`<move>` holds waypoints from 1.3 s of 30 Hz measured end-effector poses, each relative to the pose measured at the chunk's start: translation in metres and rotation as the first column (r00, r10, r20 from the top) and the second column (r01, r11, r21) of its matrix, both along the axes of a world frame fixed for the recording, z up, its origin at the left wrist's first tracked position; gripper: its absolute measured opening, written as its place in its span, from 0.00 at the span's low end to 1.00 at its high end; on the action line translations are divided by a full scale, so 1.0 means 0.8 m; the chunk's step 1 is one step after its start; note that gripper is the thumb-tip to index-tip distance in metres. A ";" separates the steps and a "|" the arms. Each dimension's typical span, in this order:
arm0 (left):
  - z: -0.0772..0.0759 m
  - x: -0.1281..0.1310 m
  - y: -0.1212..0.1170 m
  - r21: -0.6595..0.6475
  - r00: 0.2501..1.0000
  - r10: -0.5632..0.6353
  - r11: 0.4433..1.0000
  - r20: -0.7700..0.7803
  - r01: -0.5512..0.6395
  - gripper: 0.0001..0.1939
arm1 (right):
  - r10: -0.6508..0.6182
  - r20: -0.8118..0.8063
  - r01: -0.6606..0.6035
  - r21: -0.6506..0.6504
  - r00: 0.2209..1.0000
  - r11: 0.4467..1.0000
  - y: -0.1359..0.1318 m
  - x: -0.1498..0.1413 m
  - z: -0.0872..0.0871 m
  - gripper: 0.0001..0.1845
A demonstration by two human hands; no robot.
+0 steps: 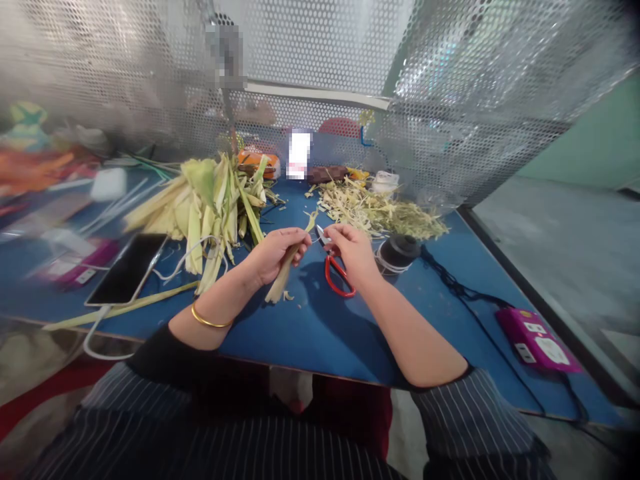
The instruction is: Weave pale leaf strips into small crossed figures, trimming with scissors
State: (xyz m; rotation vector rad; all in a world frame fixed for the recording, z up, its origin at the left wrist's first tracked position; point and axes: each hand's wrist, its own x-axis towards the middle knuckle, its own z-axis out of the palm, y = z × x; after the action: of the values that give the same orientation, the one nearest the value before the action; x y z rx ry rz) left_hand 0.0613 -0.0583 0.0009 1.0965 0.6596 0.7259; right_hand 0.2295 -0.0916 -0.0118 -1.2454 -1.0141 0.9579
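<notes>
Near the middle of the blue table (260, 340), a husk strip (284, 277) is pinched in the left hand (283, 253). Red-handled scissors (340, 277) are gripped in the right hand (350, 248), close beside but apart. Toward the back edge, an orange packet (267, 162) is partly hidden by a husk heap (200, 200); its contents cannot be seen. Shredded scraps (370, 210) are spread toward the back right corner. Beside the right wrist, room is taken up by a black spool (403, 250). The left front is occupied by a phone (127, 270), the right front corner by a purple box (537, 340) with a black cable (470, 290). Bare surface is left between the forearms, up to the front edge.
</notes>
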 end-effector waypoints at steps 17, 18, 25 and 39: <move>0.007 0.011 -0.023 -0.028 0.995 -0.100 0.995 -0.027 0.099 0.10 | 0.242 -0.166 -0.226 0.112 0.956 0.968 -0.008 -0.010 0.002 0.13; 0.008 0.011 -0.024 -0.030 0.995 -0.096 0.995 -0.021 0.095 0.10 | 0.233 -0.138 -0.218 0.120 0.962 0.969 -0.008 -0.010 0.004 0.12; 0.010 0.003 -0.013 -0.066 0.995 0.045 0.997 0.086 -0.040 0.08 | 0.254 0.092 -0.257 0.028 0.963 0.966 -0.009 0.002 0.013 0.13; 0.004 0.007 -0.005 -0.156 0.985 0.143 0.980 0.097 -0.126 0.06 | 0.193 0.230 -0.213 0.068 0.954 0.975 -0.011 0.004 0.019 0.07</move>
State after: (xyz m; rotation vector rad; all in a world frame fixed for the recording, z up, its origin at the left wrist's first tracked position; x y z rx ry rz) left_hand 0.0669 -0.0621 0.0043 0.8749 0.6895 0.8324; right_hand 0.2325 -0.1004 0.0032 -1.2058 -1.3697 0.9301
